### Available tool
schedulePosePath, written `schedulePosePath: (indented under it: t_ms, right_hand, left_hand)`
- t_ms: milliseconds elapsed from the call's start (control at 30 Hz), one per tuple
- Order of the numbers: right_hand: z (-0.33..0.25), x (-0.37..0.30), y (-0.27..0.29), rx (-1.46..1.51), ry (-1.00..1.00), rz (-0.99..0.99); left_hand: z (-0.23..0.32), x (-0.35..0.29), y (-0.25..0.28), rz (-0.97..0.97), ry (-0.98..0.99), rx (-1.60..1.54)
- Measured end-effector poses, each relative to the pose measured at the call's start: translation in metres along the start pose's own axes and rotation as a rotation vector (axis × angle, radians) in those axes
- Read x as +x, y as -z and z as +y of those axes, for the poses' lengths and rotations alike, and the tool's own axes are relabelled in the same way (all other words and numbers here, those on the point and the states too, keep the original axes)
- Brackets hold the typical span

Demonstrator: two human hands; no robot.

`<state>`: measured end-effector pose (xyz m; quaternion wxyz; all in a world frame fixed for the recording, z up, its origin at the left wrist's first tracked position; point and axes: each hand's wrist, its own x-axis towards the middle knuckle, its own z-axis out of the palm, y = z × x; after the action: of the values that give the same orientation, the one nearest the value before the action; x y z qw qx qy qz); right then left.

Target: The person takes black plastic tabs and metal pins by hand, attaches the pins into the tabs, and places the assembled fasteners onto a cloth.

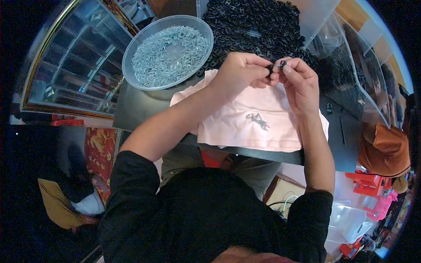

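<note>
My left hand (242,70) pinches a small black plastic part (270,69) between thumb and fingers. Close beside it, my right hand (302,83) is closed on another small black piece (283,63), with a bit of silvery metal showing near its fingertips. The two hands meet above a pale pink cloth (228,127) spread on the dark table. Several silver screws (258,122) lie in a little heap on that cloth, below the hands. Fingers partly cover both pieces, so their full shape cannot be made out.
A round translucent bowl (130,79) of silver screws stands to the left. Behind the hands is a large pile of black plastic parts (250,30). Clear plastic sheeting (368,70) rises at the right. A thin dark rod (343,130) lies on the table (142,105). A gold-framed glass panel (70,65) stands far left.
</note>
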<state>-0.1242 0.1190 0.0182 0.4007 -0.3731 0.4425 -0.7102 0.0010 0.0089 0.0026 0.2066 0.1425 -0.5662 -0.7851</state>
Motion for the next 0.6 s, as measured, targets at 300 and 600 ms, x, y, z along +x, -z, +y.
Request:
schedulePosePath:
  t_ms: [300,600]
  right_hand:
    - [0.0,0.001,0.004,-0.093,0.037,0.058]
    - [0.0,-0.003,-0.003,-0.358,0.134,0.117]
  left_hand:
    - [0.005,0.0,0.005,-0.021,0.071,-0.189]
    - [0.008,-0.002,0.006,-0.116,0.104,-0.316]
